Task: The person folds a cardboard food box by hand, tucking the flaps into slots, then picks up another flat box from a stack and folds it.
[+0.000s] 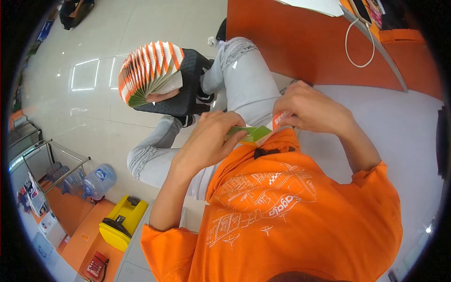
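Observation:
Both my hands hold a small folded paper leaflet (256, 133), green, white and orange, over my lap. My left hand (212, 139) pinches its green left end with the fingers closed. My right hand (307, 109) grips the orange and white right end near my knee. A fan-shaped stack of folded orange, white and green leaflets (148, 70) rests on a dark stool (190, 89) just beyond my knees, apart from both hands. I wear an orange shirt and light grey jeans.
An orange counter (300, 42) with a white cable (359, 49) and a phone (361, 9) is at the upper right. Water bottles (98, 181), a metal rack (56, 160) and a yellow box (123, 221) stand at the lower left on a glossy tiled floor.

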Tool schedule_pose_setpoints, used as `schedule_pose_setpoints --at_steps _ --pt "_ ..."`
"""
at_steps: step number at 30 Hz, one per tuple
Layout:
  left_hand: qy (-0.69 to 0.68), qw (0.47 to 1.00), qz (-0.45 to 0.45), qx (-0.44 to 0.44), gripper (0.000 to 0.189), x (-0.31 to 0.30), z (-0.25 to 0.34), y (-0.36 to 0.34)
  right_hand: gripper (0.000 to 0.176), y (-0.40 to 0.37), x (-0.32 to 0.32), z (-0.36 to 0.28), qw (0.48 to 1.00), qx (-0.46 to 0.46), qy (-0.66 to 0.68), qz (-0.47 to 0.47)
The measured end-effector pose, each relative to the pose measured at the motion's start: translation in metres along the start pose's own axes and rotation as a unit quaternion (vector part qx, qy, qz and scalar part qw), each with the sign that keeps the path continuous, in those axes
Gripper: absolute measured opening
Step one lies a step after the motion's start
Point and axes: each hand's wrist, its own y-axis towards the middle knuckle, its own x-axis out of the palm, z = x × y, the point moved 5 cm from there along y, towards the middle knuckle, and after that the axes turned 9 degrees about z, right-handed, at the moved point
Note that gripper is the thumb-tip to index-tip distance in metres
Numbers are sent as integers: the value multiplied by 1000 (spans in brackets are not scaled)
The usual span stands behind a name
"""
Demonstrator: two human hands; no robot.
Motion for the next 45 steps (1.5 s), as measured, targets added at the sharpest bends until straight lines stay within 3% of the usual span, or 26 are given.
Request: schedule_pose_setpoints --at_steps 3,5,6,8,9,10,11,15,17,21,26,30,33,35,37,39,41,45 --pt "-76 997 8 -5 19 8 10 -2 20 1 6 2 999 -40 20 17" --pt "-102 993 18 -61 15 9 14 -2 30 3 0 -17 969 -148 -29 196" --pt "-102 993 16 -64 15 9 18 -6 30 -1 3 -22 969 -148 -25 196" --pt "-116 973 99 -173 11 1 13 -17 33 -15 -2 -36 941 -132 -49 309" --pt "-115 972 100 -177 11 3 16 -22 33 -22 5 -42 941 -134 -46 307" --pt "-141 960 131 -205 11 2 16 -28 31 -28 18 -37 959 -67 116 251" --pt "-166 945 162 -231 10 3 17 -34 29 -31 33 -32 944 4 273 186" --pt "-155 946 165 -231 9 -3 43 -33 26 -28 50 -34 916 38 318 241" --pt "-178 949 190 -179 7 -3 52 -34 28 -27 37 -40 890 -16 328 317" --pt "-179 970 126 -100 6 0 54 -31 29 -26 39 -27 909 -12 301 289" --pt "-270 941 106 -175 6 21 46 -43 28 -27 43 -38 899 6 408 162" --pt "-281 942 80 -163 6 24 48 -43 34 -27 56 -20 894 25 416 166" --pt "-294 942 75 -143 9 27 47 -44 33 -25 50 -24 916 -51 335 214" --pt "-316 934 75 -149 10 29 45 -46 32 -25 55 -23 930 -55 353 89" --pt "-337 924 78 -162 11 26 41 -49 30 -23 46 -25 937 -76 332 79" --pt "-315 940 0 -130 14 25 43 -46 29 -20 38 -27 943 -97 311 69" --pt "-319 938 10 -132 15 26 39 -49 19 -18 39 -25 955 -97 280 1" --pt "-310 940 46 -137 16 19 43 -51 12 -16 39 -8 949 -67 307 28"
